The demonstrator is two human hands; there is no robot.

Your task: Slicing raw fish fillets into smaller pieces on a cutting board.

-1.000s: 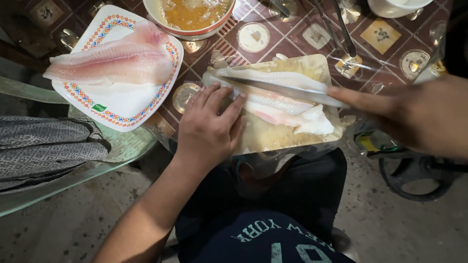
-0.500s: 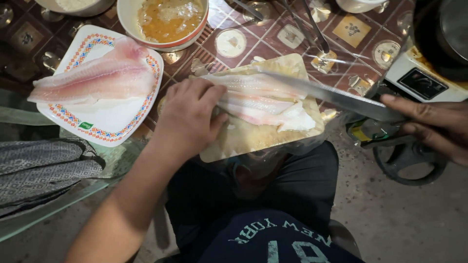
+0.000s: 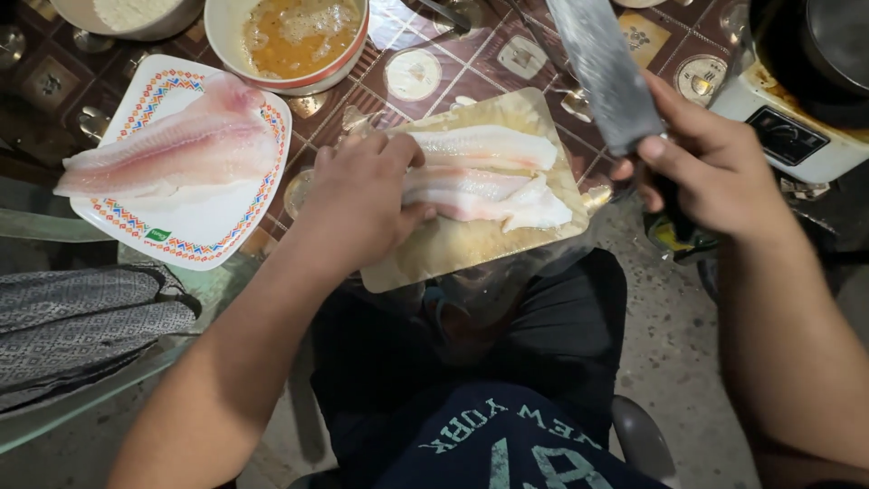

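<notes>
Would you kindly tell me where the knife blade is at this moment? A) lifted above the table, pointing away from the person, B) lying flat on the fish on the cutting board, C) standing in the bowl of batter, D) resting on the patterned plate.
A: the right hand holds the knife raised, its blade off the fish fillet on the cutting board, which the left hand holds down.

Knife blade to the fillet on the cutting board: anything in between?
Nothing visible. The knife in the right hand is raised beside the board; the left hand only covers the left end of the fillet.
</notes>
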